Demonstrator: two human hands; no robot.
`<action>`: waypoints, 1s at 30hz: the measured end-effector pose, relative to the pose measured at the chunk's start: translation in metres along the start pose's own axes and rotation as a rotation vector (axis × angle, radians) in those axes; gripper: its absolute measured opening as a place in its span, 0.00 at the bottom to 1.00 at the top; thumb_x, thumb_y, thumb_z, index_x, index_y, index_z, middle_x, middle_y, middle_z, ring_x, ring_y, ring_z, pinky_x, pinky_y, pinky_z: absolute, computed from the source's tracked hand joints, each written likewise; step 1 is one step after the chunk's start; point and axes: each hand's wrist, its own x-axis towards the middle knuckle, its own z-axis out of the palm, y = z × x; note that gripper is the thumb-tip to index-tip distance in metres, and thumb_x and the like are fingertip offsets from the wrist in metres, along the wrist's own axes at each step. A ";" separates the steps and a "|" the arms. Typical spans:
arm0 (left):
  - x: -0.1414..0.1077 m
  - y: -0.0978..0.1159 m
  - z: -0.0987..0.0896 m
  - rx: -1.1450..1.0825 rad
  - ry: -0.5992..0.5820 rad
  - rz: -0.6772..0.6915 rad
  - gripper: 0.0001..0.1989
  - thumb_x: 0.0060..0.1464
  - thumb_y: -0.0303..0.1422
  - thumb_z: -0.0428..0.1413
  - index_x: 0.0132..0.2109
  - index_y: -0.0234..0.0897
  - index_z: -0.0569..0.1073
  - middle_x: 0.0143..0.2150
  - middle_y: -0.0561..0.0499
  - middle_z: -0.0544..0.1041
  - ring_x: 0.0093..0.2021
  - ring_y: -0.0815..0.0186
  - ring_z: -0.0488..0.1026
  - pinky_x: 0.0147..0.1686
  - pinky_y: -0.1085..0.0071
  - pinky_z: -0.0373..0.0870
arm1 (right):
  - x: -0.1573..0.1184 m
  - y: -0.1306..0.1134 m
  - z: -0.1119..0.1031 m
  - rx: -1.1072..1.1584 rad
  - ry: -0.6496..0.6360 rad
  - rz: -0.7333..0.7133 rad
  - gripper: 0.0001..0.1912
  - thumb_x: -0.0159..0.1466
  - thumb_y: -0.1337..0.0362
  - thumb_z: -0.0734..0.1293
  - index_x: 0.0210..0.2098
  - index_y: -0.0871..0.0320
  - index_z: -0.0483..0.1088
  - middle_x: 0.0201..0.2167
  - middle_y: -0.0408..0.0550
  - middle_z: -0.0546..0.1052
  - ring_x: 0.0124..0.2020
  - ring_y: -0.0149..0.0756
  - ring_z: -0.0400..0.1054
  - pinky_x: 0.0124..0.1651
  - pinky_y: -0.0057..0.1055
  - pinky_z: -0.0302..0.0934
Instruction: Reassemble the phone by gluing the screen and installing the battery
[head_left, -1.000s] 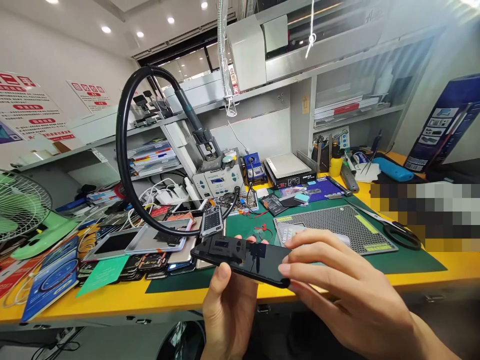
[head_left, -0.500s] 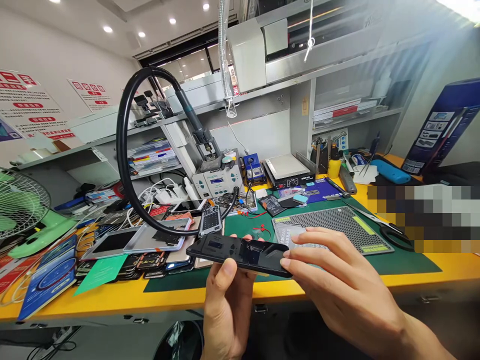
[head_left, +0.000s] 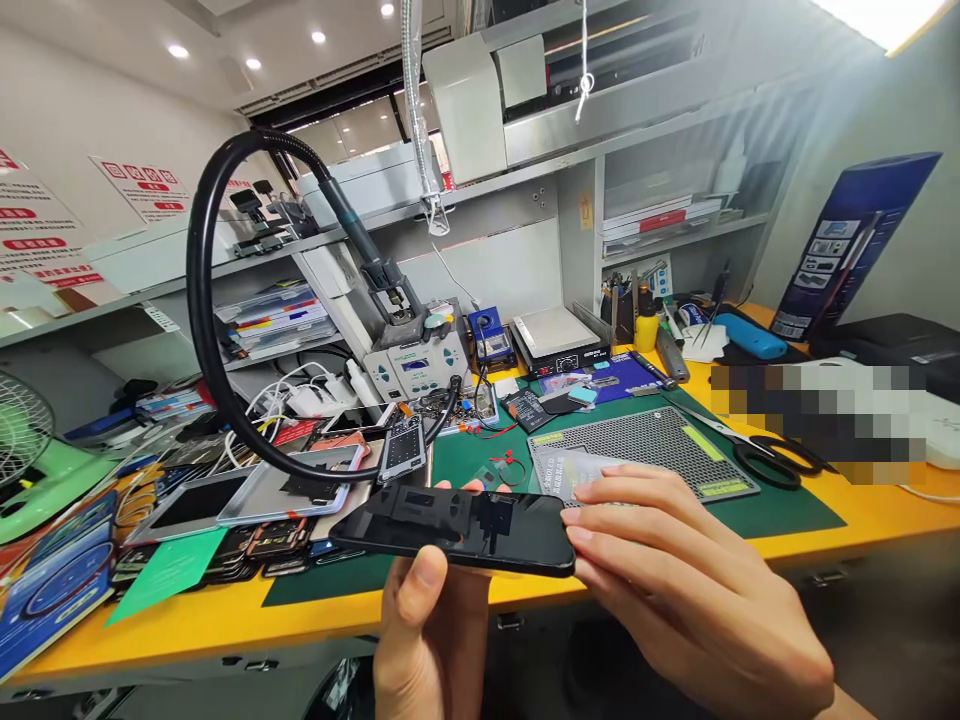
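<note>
A black phone [head_left: 457, 528] with a glossy face is held up in front of the workbench, its face showing dark reflections. My left hand [head_left: 431, 620] grips it from below, thumb along the near edge and fingertips showing behind the far edge. At the phone's right end, the fingertips of my right hand [head_left: 675, 560] touch the corner, the fingers bent close together. A translucent sheet with white print [head_left: 574, 472] shows just behind my right fingers, over the grey perforated mat [head_left: 645, 455]. What lies under the phone is hidden.
Black-handled scissors [head_left: 776, 460] lie right of the mat on the green mat [head_left: 810, 508]. Stacked phones and trays [head_left: 289, 485] stand at left beside a green fan [head_left: 67, 480]. A black hose [head_left: 202, 300] arches from a grey hot-air station [head_left: 420, 365]. A heating plate [head_left: 562, 335] stands behind.
The phone's glossy face has tilted more toward the camera, and both hands sit slightly lower with it. The view has shifted, so the bench appears further left.
</note>
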 end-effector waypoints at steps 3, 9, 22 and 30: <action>0.000 -0.001 0.000 -0.011 -0.024 0.010 0.21 0.52 0.40 0.69 0.53 0.39 0.83 0.57 0.42 0.81 0.62 0.46 0.74 0.69 0.55 0.60 | -0.002 -0.001 0.000 -0.016 0.007 0.004 0.09 0.63 0.78 0.71 0.39 0.60 0.79 0.33 0.48 0.85 0.38 0.41 0.81 0.49 0.42 0.77; 0.000 0.001 0.000 -0.011 -0.046 0.013 0.20 0.54 0.39 0.68 0.52 0.39 0.83 0.57 0.44 0.82 0.62 0.47 0.74 0.72 0.53 0.50 | -0.004 -0.001 0.000 -0.013 -0.008 0.002 0.07 0.62 0.79 0.72 0.37 0.64 0.79 0.34 0.51 0.85 0.40 0.41 0.80 0.50 0.42 0.75; 0.009 -0.001 -0.003 0.019 0.026 0.018 0.23 0.49 0.43 0.70 0.51 0.40 0.83 0.54 0.43 0.83 0.59 0.46 0.76 0.62 0.54 0.72 | -0.015 0.005 0.000 -0.017 -0.050 0.049 0.19 0.62 0.66 0.78 0.50 0.65 0.76 0.42 0.55 0.83 0.48 0.42 0.75 0.56 0.39 0.69; 0.035 0.002 -0.003 0.482 -0.211 0.089 0.18 0.55 0.34 0.67 0.52 0.41 0.77 0.53 0.49 0.82 0.56 0.57 0.77 0.58 0.64 0.71 | -0.010 0.022 -0.007 0.546 -0.509 0.869 0.36 0.60 0.46 0.77 0.65 0.46 0.68 0.65 0.51 0.71 0.60 0.48 0.71 0.61 0.45 0.69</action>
